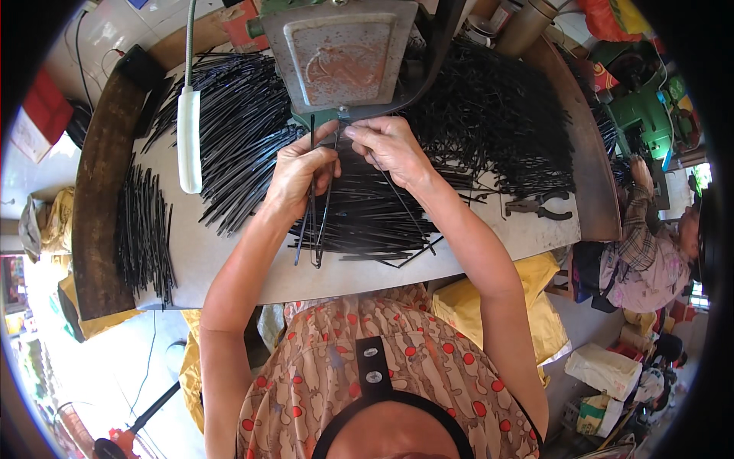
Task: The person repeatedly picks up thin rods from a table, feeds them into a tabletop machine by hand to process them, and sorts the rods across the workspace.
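Note:
My left hand [302,172] is closed round several thin black rods [318,245], which look like umbrella ribs and hang down below the fingers. My right hand [388,149] pinches the upper end of another thin black rod [392,186] that slants down to the right. Both sets of fingertips meet just under the head of a green and grey bench machine [348,57]; its working point is mostly hidden behind them. Beneath my hands lies a loose pile of the same rods [367,222].
Large heaps of black rods cover the left [237,145] and right [497,115] of the white table [229,279], with a smaller bundle [145,229] at far left. Pliers [539,206] lie at right. A white lamp [189,141] hangs at left. Another person [646,252] sits beyond the right edge.

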The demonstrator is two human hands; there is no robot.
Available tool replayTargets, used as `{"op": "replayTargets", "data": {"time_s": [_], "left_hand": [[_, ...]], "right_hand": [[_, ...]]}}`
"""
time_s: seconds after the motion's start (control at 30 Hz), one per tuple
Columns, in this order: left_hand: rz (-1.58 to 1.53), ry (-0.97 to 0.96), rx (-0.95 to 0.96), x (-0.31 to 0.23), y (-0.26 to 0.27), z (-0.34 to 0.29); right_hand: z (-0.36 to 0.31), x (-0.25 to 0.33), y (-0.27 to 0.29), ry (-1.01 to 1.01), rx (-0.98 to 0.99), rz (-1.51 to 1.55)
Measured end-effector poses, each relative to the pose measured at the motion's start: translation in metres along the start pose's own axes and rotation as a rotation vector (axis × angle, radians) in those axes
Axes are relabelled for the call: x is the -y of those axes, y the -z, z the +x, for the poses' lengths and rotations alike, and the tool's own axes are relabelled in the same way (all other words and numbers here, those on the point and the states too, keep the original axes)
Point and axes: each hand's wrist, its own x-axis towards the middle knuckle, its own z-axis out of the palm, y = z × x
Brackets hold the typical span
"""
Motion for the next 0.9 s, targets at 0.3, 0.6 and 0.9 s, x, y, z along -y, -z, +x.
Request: {"op": "replayTargets", "data": {"time_s": [0.3,0.6,0.9], "left_hand": [[0.042,-0.045,0.024,-0.003,0.008,-0.004],[-0.016,-0.099,-0.028,0.005,0.0,0.007],[-0.051,-0.11,-0.115,0.007,-0.007,0.009]], "right_hand": [[-0.013,0.0,0.0,-0.061,0.075,0.12],[-0.005,-0.004,-0.008,0.039,0.061,0.159],[-0.001,-0.006,-0.013,0.039,0.017,0.151]]}}
